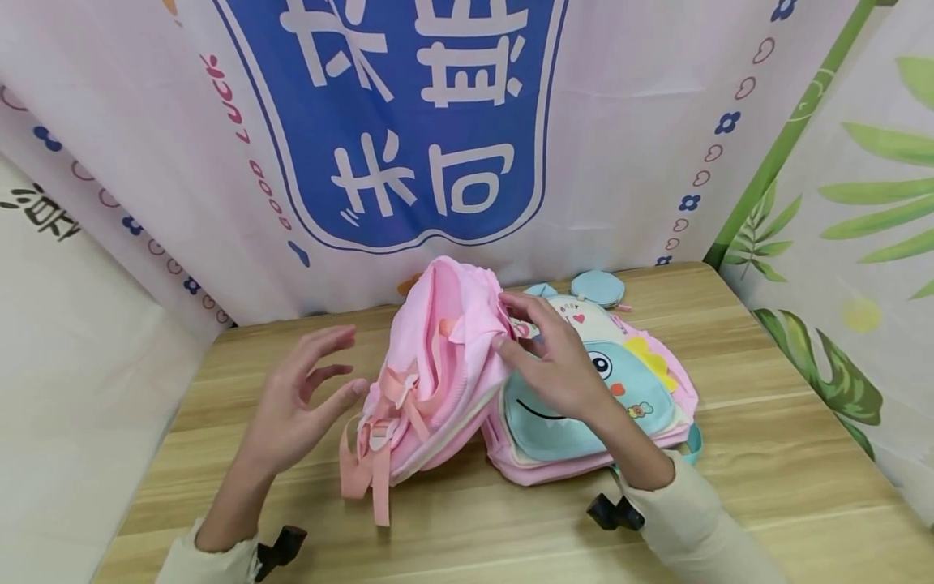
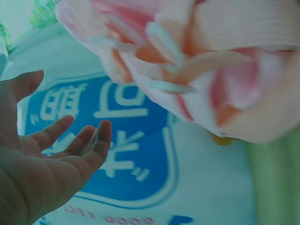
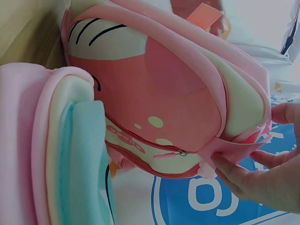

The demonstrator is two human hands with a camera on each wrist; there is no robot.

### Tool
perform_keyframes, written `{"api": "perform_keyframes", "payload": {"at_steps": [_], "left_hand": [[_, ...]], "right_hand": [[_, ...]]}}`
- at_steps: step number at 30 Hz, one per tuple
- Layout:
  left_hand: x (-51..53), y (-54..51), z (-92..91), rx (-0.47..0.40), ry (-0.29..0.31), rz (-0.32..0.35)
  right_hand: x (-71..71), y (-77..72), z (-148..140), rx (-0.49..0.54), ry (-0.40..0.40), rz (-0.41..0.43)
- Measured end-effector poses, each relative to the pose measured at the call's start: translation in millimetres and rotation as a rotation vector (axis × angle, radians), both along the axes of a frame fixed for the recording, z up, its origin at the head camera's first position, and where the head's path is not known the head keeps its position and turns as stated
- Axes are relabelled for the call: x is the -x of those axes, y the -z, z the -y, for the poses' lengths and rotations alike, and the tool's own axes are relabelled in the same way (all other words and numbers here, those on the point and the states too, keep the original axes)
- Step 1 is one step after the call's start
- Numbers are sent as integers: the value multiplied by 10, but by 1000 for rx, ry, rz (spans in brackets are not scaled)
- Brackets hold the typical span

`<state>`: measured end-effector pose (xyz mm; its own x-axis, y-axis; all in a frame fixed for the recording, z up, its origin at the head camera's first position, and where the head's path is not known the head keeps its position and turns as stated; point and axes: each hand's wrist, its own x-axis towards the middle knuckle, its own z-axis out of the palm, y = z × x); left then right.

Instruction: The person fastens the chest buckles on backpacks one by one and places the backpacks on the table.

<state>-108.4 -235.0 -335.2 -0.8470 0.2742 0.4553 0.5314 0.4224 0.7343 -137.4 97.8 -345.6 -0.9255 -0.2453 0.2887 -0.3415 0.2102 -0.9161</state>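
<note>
A pink backpack (image 1: 448, 357) stands tilted on the table, its strap side with salmon-coloured straps and buckles turned toward my left hand. My right hand (image 1: 558, 357) grips its upper right edge; in the right wrist view, the fingers (image 3: 225, 171) lie against a pink flap near the zipper. That view also shows the front of the pink backpack (image 3: 183, 93), with pale spots and black stripes. Apart from the bag, my left hand (image 1: 299, 405) hangs to its left with fingers loosely bent and nothing held. The straps look blurred in the left wrist view.
Close on the right lies a second backpack (image 1: 562, 405), pink and light blue with a cartoon face, partly behind my right hand. A round blue pouch (image 1: 598, 288) is at its top. The wooden table (image 1: 759, 422) meets a printed curtain (image 1: 620, 146) at the back.
</note>
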Motion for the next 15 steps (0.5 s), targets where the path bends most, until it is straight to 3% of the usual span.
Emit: {"api": "perform_keyframes", "payload": {"at_steps": [8,15], "left_hand": [[0,364,247,73,-52,132],[-62,563,395,157,-117,272]], "right_hand": [[3,47,-42,-43,15,6],[-15,77,-40,-72,40,36]]}}
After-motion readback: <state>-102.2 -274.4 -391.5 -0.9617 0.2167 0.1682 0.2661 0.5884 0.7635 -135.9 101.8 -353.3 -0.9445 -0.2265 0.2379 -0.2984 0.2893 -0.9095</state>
